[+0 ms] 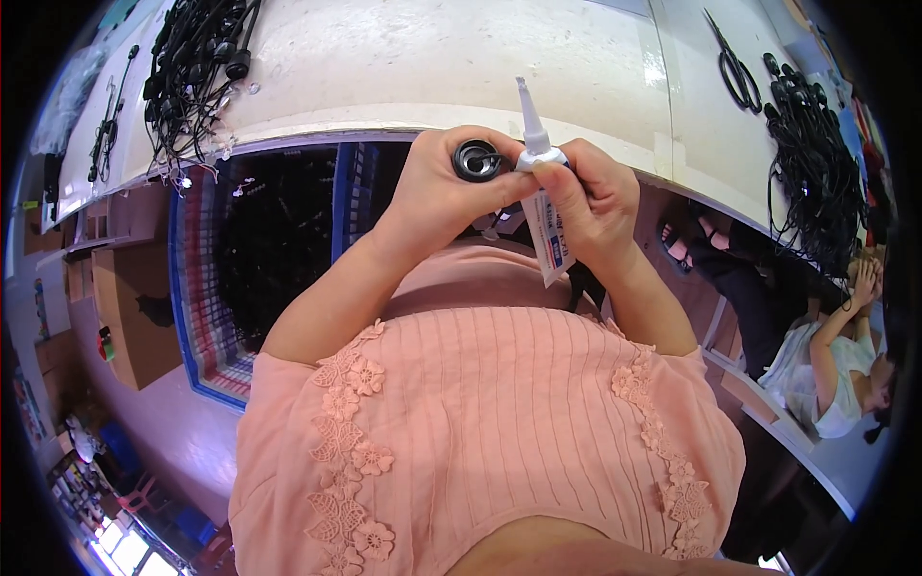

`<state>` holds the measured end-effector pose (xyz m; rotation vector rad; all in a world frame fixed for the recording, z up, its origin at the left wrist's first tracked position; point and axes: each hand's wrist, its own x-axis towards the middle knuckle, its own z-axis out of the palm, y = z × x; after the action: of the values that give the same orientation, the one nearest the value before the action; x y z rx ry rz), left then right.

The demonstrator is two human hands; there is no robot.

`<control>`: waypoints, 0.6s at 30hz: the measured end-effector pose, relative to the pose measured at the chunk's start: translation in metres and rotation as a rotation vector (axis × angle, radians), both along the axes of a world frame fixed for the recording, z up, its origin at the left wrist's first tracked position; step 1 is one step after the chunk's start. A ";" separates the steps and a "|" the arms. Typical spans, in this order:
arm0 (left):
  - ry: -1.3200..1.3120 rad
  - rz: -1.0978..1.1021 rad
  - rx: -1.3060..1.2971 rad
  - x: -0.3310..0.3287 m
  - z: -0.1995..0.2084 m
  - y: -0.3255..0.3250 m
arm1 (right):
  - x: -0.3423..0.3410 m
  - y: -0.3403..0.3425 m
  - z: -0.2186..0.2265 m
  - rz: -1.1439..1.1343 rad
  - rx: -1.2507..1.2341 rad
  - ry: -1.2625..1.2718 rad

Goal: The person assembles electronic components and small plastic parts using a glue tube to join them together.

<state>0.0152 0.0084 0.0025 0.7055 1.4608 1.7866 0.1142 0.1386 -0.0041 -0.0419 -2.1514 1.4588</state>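
The left hand (pixel 437 187) is gripping a black round fitting (pixel 476 160), with the fingers curling closed around its body and its open, hollow end facing the camera. The left thumb is extending rightward to the neck of a white tube (pixel 549 235); whether it is pressing on the neck or only lying against it cannot be told with certainty from this angle.

The right hand (pixel 600 197) is closing on the tube just below its white collar (pixel 543 158). The thumb is lying across the front and the remaining fingers are bending in behind, leaving no visible gap. The tube is slanting slightly, its flat end hanging toward the wearer's pink top (pixel 499 403) and its tapered nozzle (pixel 531 120) pointing away, over the near edge of the white table (pixel 432 67). The fitting and the tube are sitting side by side between the hands.

On the table, bundled black cables (pixel 197 82) are lying at the left, and a second cable pile (pixel 816 154) is hanging over the edge at the right, near black scissors (pixel 738 75). Below, a blue-framed bin (pixel 178 278) is holding dark items beside a cardboard box (pixel 134 312). A co-worker (pixel 826 374) is sitting at the far right.
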 end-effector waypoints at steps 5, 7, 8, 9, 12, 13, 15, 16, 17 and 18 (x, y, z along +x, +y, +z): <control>0.311 -0.028 -0.133 -0.014 0.001 0.000 | -0.002 0.014 0.011 0.081 -0.393 -0.231; 0.471 0.017 -0.151 -0.018 -0.003 -0.004 | -0.001 0.026 0.015 0.177 -0.683 -0.262; 0.469 0.011 -0.149 -0.020 -0.001 -0.007 | 0.001 0.036 0.011 0.255 -0.834 -0.247; 0.329 -0.032 -0.117 -0.022 0.002 -0.010 | 0.003 0.043 0.010 0.312 -0.910 -0.268; 0.206 -0.055 -0.058 -0.023 -0.007 -0.012 | 0.007 0.042 0.012 0.421 -1.112 -0.254; 0.229 -0.071 -0.030 -0.027 -0.012 -0.012 | 0.009 0.040 0.014 0.418 -1.117 -0.262; 0.318 -0.079 0.021 -0.029 -0.018 -0.012 | 0.012 0.036 0.019 0.451 -1.165 -0.298; 0.310 -0.074 0.016 -0.029 -0.019 -0.012 | 0.013 0.035 0.022 0.453 -1.171 -0.307; 0.300 -0.064 -0.008 -0.028 -0.019 -0.012 | 0.013 0.033 0.024 0.459 -1.191 -0.323; 0.290 -0.054 -0.033 -0.027 -0.018 -0.013 | 0.013 0.031 0.026 0.467 -1.212 -0.338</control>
<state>-0.0119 -0.0041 -0.0155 1.0100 1.6372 1.6659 0.1276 0.1696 0.0219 -0.2409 -1.1814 2.9894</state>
